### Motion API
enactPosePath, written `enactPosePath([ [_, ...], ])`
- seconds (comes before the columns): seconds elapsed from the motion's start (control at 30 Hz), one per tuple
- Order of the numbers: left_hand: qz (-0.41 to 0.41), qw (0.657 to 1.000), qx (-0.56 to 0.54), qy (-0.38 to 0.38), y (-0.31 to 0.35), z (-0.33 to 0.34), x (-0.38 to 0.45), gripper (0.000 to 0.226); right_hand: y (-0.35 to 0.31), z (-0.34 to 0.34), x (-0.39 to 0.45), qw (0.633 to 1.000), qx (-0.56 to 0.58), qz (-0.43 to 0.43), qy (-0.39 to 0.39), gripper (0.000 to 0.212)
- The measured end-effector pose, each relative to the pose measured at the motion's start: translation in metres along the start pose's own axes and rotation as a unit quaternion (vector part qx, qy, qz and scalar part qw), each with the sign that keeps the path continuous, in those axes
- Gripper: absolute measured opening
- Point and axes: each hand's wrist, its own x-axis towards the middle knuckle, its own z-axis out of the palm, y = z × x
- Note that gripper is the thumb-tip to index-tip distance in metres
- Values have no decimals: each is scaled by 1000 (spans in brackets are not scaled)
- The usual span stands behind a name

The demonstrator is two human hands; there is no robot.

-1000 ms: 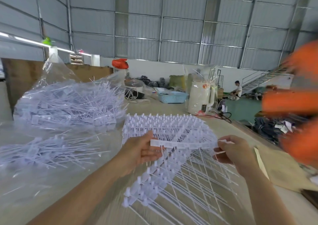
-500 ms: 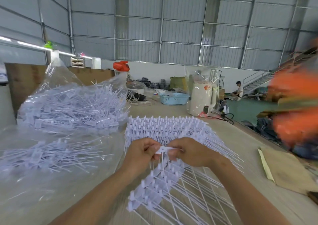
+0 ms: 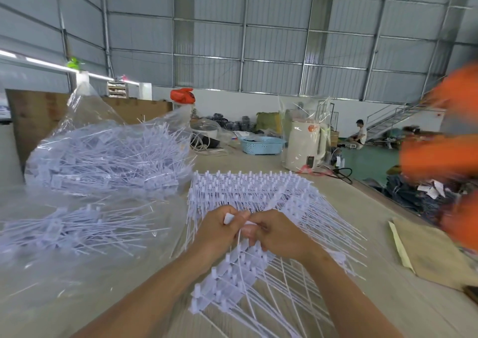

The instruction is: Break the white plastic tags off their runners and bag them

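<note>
Grey corrugated walls and steel framing closed off a big shed, and a long beige table ran away from the camera; on it, at the middle, lay the pile of white tags on their runners, heads standing in rows at the far edge and thin tails fanning toward the near right. Both hands met just above the near side of that pile; the left hand had its fingers curled round a small white tag piece, thumb on top, and the right hand pinched the same piece from the other side, its fingers tucked under; the knuckles of the 2 hands nearly touched. A thin white tail hung down from the pinch between them.

Left of the pile, a clear bag held a heap of loose tags; nearer the camera, more loose tags lay under clear film.

Further up the table stood a blue basket and a cream appliance wrapped in clear plastic, with a black cord beside it. A brown envelope lay at the right edge. Orange blurs filled the far right; what they were could not be told. A person sat on the floor far back near a metal stair.
</note>
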Motion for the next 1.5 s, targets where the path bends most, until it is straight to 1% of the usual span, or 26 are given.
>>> enactPosePath([
  [0.07, -33, 999, -27, 4, 3, 0, 2, 28, -2, 2, 0, 997, -55, -20, 52, 20],
  [0.13, -84, 990, -113, -8, 6, -1, 5, 28, -6, 3, -1, 985, -142, -33, 90, 17],
  [0.2, -142, 975, -170, -29, 5, -3, 6, 28, -11, 4, -3, 960, -244, -69, 114, 21],
  [0.27, -197, 957, -207, -47, 0, -8, 9, 23, -22, -1, -6, 946, -275, -107, 136, 29],
  [0.3, -224, 947, -227, -44, -3, -14, 12, 23, -29, -8, -9, 949, -252, -110, 154, 38],
  [0.33, -247, 936, -249, -28, -6, -21, 16, 23, -35, -18, -12, 958, -196, -102, 183, 43],
  [0.4, -264, 919, -293, 14, -10, -34, 23, 21, -43, -43, -18, 967, -30, -78, 240, 34],
  [0.43, -258, 912, -317, 27, -10, -38, 24, 20, -45, -54, -23, 966, 32, -73, 245, 28],
  [0.47, -249, 906, -341, 29, -9, -38, 25, 19, -45, -64, -27, 967, 61, -71, 237, 24],
  [0.53, -244, 900, -361, 8, -5, -32, 22, 18, -43, -75, -33, 973, 73, -64, 211, 22],
  [0.63, -257, 898, -356, -39, 0, -18, 16, 13, -44, -74, -34, 971, 118, -63, 199, 17],
  [0.7, -241, 910, -331, -62, 3, -10, 13, 9, -48, -60, -27, 974, 157, -53, 153, 11],
  [0.77, -207, 931, -292, -74, 5, -4, 10, 9, -45, -36, -15, 986, 135, -49, 84, 7],
  [0.8, -194, 934, -291, -76, 6, -3, 9, 9, -42, -24, -7, 992, 95, -49, 63, 4],
  [0.83, -195, 929, -307, -76, 7, -3, 8, 12, -37, -14, -1, 996, 52, -46, 54, 7],
  [0.9, -212, 908, -353, -78, 9, -6, 8, 26, -27, -3, 7, 997, 10, -37, 68, 19],
  [0.93, -214, 905, -358, -82, 9, -8, 7, 33, -24, -1, 8, 996, 11, -37, 79, 23],
  [0.97, -207, 911, -346, -90, 8, -9, 7, 37, -23, 0, 7, 995, 15, -39, 87, 26],
  [1.07, -141, 952, -253, -102, 2, -6, 3, 25, -18, 3, 4, 994, 13, -52, 94, 31],
  [1.1, -122, 959, -236, -98, 0, -6, 2, 20, -16, 3, 4, 994, 8, -48, 100, 33],
  [1.17, -103, 965, -228, -75, -1, -6, 2, 18, -10, -1, 4, 993, -5, -27, 113, 38],
  [1.2, -95, 968, -223, -61, -2, -7, 3, 18, -7, -4, 4, 993, -7, -13, 113, 36],
  [1.3, -83, 973, -210, -49, -2, -6, 5, 19, -5, -6, 0, 998, 10, 19, 66, 9],
  [1.37, -85, 974, -200, -55, -3, -5, 5, 22, -6, -2, -1, 999, 9, 30, 39, 12],
  [1.43, -81, 975, -197, -60, -3, -5, 4, 22, -8, 0, -1, 998, 1, 34, 44, 18],
  [1.5, -62, 981, -173, -57, -3, -5, 2, 27, -8, 0, 0, 998, -16, 36, 57, 29],
])
